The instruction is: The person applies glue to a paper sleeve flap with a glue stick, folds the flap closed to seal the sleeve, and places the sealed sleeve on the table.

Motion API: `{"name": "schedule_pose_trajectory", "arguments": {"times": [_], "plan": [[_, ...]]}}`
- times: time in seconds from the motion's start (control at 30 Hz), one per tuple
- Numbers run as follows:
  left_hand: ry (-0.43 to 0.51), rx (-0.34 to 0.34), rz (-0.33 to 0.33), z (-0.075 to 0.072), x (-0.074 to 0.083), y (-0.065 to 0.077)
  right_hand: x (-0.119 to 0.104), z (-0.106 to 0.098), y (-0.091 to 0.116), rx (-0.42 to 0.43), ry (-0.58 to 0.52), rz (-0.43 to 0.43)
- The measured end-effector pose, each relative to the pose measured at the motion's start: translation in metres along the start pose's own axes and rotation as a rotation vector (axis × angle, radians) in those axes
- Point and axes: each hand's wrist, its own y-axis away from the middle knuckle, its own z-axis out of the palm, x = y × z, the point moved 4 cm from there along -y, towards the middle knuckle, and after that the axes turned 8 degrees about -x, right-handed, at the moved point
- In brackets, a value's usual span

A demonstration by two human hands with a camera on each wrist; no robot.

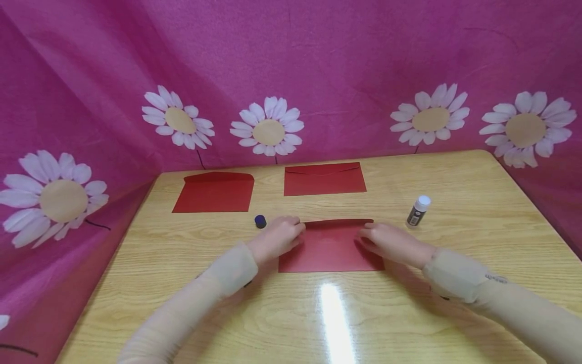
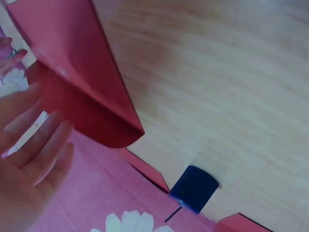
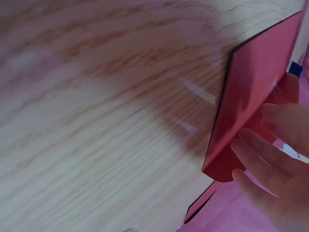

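A red envelope [image 1: 334, 253] lies on the table in front of the person, its flap [image 2: 99, 121] raised along the far edge. The left hand [image 1: 279, 236] is at the envelope's far left corner, its fingers [image 2: 46, 140] loosely extended beside the flap. At the far right corner is the right hand [image 1: 393, 242]. Its slightly bent fingers [image 3: 263, 159] lie over the flap in the right wrist view. Whether either thumb pinches the paper is hidden.
Just beyond the left hand stands a dark blue cap [image 1: 260, 221]. A glue stick [image 1: 418, 211] stands beyond the right hand. Farther back lie a red envelope with its flap up [image 1: 213, 194] and another with its flap down [image 1: 325, 183]. A pink flowered cloth [image 1: 341, 76] hangs behind the table.
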Motion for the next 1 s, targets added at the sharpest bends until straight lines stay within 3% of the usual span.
{"name": "schedule_pose_trajectory", "arguments": {"times": [0.17,0.4,0.63,0.77,1.0], "plan": [[-0.014,-0.078,0.014,0.012,0.001,-0.001,0.000,0.004,-0.009,0.012,0.079,-0.021],[-0.012,-0.162,0.003,0.017,0.000,-0.004,0.003,0.008,-0.014,0.001,0.093,-0.027],[-0.028,-0.169,-0.009,0.020,-0.003,-0.007,0.009,0.009,-0.013,-0.011,0.070,-0.025],[0.012,-0.184,-0.011,0.021,-0.006,-0.008,0.011,0.009,-0.014,-0.051,0.016,-0.015],[0.183,-0.283,-0.060,0.025,-0.012,-0.009,0.018,0.011,-0.017,-0.199,-0.178,0.080]]}}
